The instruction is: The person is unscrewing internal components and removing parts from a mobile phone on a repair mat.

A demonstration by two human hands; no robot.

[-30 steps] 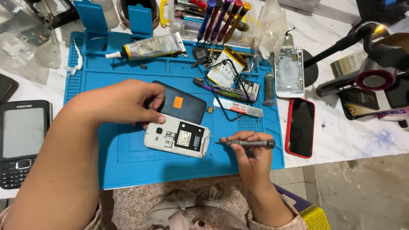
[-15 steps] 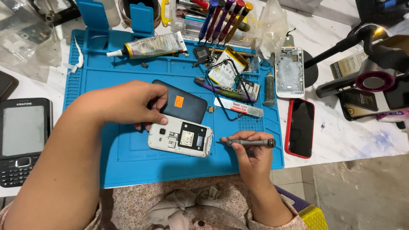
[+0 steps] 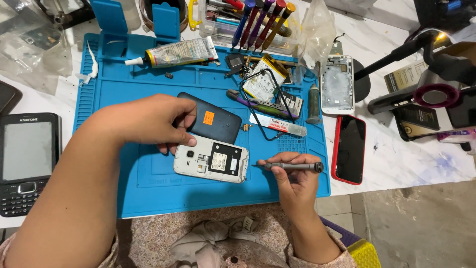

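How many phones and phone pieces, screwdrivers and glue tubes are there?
Phones and phone pieces: 5 (opened white phone, dark back cover, white frame, red-edged phone, black keypad phone)
Screwdrivers: 5 (one in the right hand, four in the rack)
Glue tubes: 1
Total: 11
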